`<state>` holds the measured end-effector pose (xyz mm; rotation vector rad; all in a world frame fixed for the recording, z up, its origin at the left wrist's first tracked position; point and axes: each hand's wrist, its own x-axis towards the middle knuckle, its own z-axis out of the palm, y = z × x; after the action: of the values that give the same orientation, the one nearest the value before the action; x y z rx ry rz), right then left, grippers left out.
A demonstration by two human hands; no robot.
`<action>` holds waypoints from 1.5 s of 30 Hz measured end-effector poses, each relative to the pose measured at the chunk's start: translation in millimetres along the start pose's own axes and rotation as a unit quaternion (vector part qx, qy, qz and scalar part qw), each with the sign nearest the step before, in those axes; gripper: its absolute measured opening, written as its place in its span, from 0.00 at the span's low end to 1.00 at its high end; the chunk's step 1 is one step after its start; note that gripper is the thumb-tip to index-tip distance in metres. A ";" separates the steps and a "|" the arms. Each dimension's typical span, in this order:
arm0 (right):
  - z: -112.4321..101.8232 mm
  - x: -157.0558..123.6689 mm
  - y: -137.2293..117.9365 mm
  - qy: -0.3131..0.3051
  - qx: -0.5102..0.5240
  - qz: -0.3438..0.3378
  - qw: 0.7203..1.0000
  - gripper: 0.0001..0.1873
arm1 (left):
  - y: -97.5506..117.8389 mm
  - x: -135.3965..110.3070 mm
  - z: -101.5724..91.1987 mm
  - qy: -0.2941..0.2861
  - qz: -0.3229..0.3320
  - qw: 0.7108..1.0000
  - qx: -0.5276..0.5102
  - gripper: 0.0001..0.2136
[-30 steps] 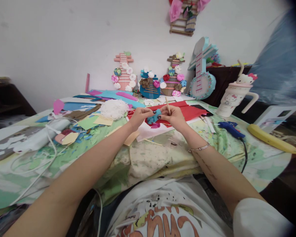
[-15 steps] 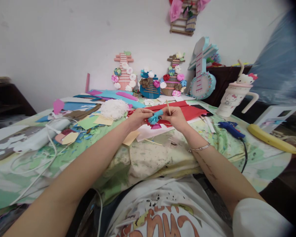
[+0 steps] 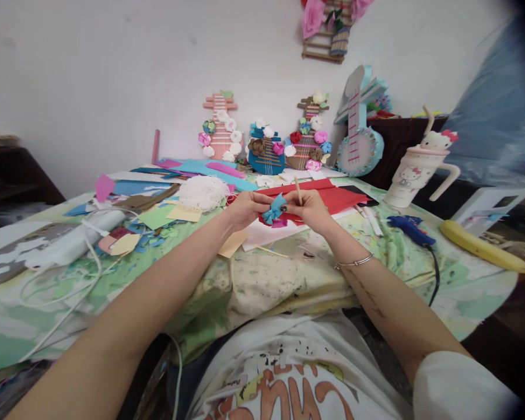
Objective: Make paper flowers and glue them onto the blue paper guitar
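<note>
Between my two hands is a folded blue paper flower, held above the table's front part. My left hand pinches its left side with thumb and fingers. My right hand has its thumb and fingers closed on the flower's right side. A thin wooden stick also stands up out of my right hand, tilted slightly. Beneath the flower lie a magenta paper piece and white paper. Red paper spreads out behind my right hand.
Paper guitar-like crafts with flowers, one of them blue, lean at the wall. White string lies left. On the right are a blue glue gun, a tumbler and a yellow banana-shaped object. A power strip trails cables.
The blue paper flower has turned a little in my fingers, and a pointed petal now sticks up. Both hands stay in nearly the same place.
</note>
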<state>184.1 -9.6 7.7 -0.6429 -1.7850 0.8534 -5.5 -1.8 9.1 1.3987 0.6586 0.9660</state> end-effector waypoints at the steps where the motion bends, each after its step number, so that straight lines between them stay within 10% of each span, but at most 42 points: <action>1: -0.1 0.0 0.2 -0.002 0.003 -0.001 1.000 0.15 | 0.2 -0.4 0.6 -0.001 0.002 1.000 -0.002 0.11; 18: 0.0 -1.7 3.7 -0.011 0.007 -0.009 1.000 0.12 | -5.2 5.8 3.0 0.094 0.039 0.995 0.014 0.08; 45: 0.8 -0.4 3.0 -0.004 0.022 0.028 0.999 0.21 | -4.3 4.3 -1.0 0.007 0.059 0.998 0.025 0.11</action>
<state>183.6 -8.3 4.9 -0.6643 -1.7571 0.9318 -3.5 2.8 5.4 1.4893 0.6205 1.0597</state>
